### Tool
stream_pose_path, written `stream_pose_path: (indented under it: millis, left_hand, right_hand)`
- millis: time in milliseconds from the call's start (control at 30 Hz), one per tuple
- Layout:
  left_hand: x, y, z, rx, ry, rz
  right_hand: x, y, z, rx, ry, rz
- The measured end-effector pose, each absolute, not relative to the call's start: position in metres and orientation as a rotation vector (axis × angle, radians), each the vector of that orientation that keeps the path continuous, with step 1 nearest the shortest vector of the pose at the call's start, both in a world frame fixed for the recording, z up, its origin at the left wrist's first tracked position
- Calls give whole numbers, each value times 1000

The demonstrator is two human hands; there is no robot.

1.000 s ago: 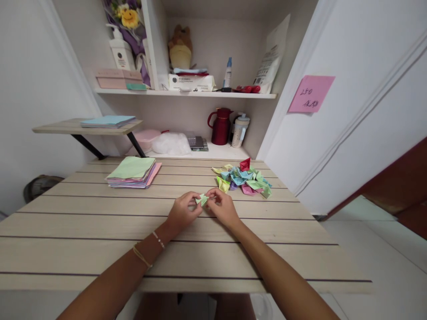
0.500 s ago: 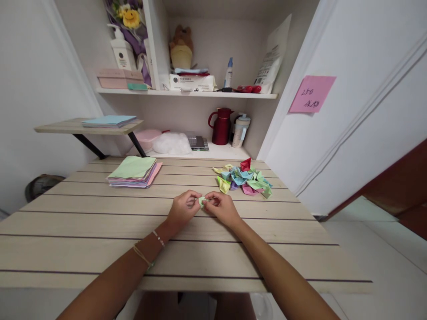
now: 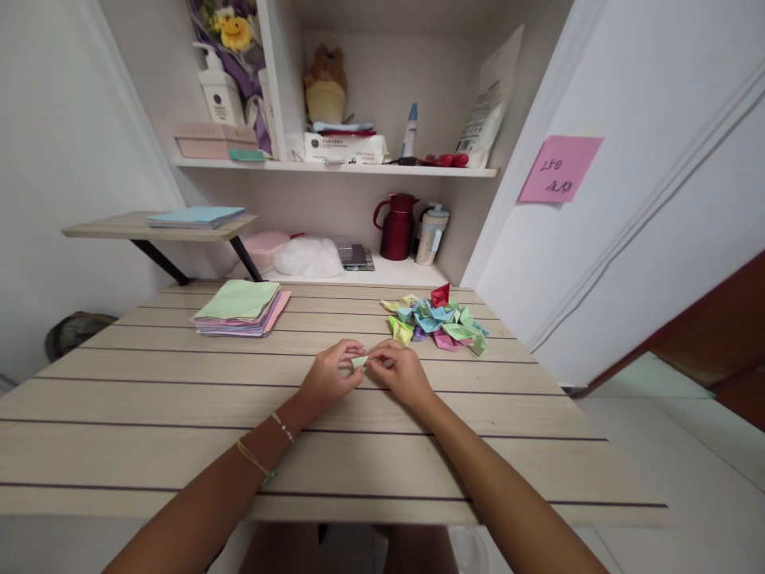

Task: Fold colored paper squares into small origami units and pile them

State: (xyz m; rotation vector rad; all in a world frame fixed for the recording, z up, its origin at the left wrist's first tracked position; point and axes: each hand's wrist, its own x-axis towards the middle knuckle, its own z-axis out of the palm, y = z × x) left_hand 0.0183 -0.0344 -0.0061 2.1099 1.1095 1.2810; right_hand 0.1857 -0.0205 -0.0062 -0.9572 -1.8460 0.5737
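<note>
A small piece of folded light green paper [image 3: 359,362] is between my two hands, just above the middle of the table. My right hand [image 3: 405,375] pinches its right end between thumb and fingers. Around its left end curves my left hand [image 3: 330,375], thumb below and fingers above; the exact contact is partly hidden. Beyond my right hand lies a pile of folded paper boats [image 3: 431,316] in blue, green, yellow, pink and purple, with a red one [image 3: 441,296] on top at the back.
A stack of coloured paper sheets [image 3: 239,301] lies at the table's back left, near a small raised shelf [image 3: 119,226] with blue sheets [image 3: 196,215]. Behind the slatted table [image 3: 197,406] stand a red jug [image 3: 398,227] and a tumbler [image 3: 431,235].
The green paper has turned and now shows as a longer, flatter strip. My left fingers have lifted and spread from the thumb a little; my right hand has barely shifted.
</note>
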Motion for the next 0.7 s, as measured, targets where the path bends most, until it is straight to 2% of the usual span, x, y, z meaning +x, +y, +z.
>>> stream_pose_path:
  millis: [300,700]
  left_hand:
    - [16,-33,-3,2329,1194,1149]
    - [12,-32,0,2259,1030,1087]
  right_hand:
    - [185,-24,0,-955,-1891,402]
    - [189,-25,3,-1029,-1981,523]
